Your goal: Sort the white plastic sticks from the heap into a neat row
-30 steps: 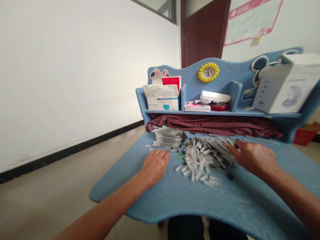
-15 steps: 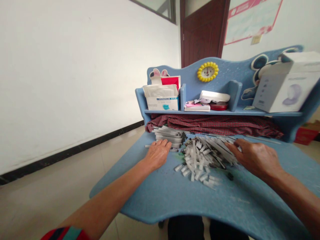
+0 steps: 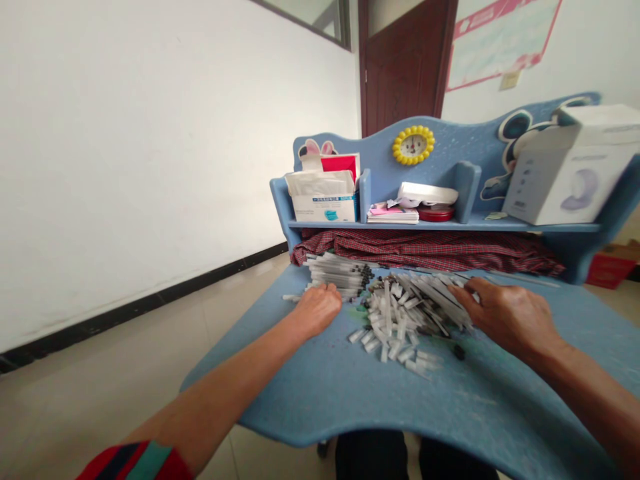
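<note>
My left hand [image 3: 319,310] rests at the near edge of a row of clear pens [image 3: 335,273] with black ends, laid side by side. Its fingers are curled down, and what they grip is hidden. A pale tube end [image 3: 290,298] pokes out to its left. My right hand [image 3: 515,317] is at the right side of a loose heap of clear pen barrels [image 3: 435,300], thumb and fingers bent together. Whatever it pinches there cannot be made out. Short clear pen caps [image 3: 395,350] lie scattered at the heap's front, beside a small black piece [image 3: 459,351].
Along the back of the blue table [image 3: 350,393] runs a red checked cloth [image 3: 425,250]. The shelf above holds a mask box [image 3: 325,200], papers [image 3: 393,215], a red round tin [image 3: 436,213] and a large white box [image 3: 565,170]. A yellow clock [image 3: 413,145] is on the backboard.
My left hand has drawn slightly nearer me, its fingers more curled, and the tube end beside it has shifted left. My right hand stays at the heap, almost unmoved.
</note>
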A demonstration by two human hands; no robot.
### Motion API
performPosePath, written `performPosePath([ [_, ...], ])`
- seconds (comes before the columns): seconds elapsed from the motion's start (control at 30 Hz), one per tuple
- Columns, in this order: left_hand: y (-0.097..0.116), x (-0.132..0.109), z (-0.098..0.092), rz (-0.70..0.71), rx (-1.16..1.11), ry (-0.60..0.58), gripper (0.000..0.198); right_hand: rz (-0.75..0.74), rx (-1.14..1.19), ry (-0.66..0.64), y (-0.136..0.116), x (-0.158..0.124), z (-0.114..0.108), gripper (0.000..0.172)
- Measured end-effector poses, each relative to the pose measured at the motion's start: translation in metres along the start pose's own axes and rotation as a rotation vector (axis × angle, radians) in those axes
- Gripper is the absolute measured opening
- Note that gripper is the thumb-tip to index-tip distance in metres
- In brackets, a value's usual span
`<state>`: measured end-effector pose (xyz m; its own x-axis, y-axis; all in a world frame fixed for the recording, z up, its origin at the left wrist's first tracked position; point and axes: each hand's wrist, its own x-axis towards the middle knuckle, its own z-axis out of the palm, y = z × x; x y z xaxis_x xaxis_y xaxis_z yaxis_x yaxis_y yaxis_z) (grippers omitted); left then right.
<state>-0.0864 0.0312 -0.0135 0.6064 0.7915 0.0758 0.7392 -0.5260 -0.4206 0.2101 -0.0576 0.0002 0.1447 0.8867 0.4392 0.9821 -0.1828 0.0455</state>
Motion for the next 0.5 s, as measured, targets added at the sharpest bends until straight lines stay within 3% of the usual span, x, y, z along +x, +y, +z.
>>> performPosePath([
  [0.2,-0.002,-0.003,-0.006,-0.01,-0.006,0.013,0.018,-0.016,0.003,0.047,0.0,-0.001,0.0,0.039],
  [0.33,-0.001,-0.009,-0.021,-0.074,-0.015,0.061,0.016,-0.029,0.041,0.142,0.001,-0.001,0.004,0.041],
  [0.43,0.012,-0.013,-0.04,-0.066,-0.045,0.087,0.015,-0.135,0.207,0.227,-0.002,-0.007,0.004,0.043],
  [0.5,0.027,-0.015,-0.055,0.008,-0.107,0.131,0.015,-0.261,0.418,0.199,-0.006,-0.012,-0.001,0.04],
])
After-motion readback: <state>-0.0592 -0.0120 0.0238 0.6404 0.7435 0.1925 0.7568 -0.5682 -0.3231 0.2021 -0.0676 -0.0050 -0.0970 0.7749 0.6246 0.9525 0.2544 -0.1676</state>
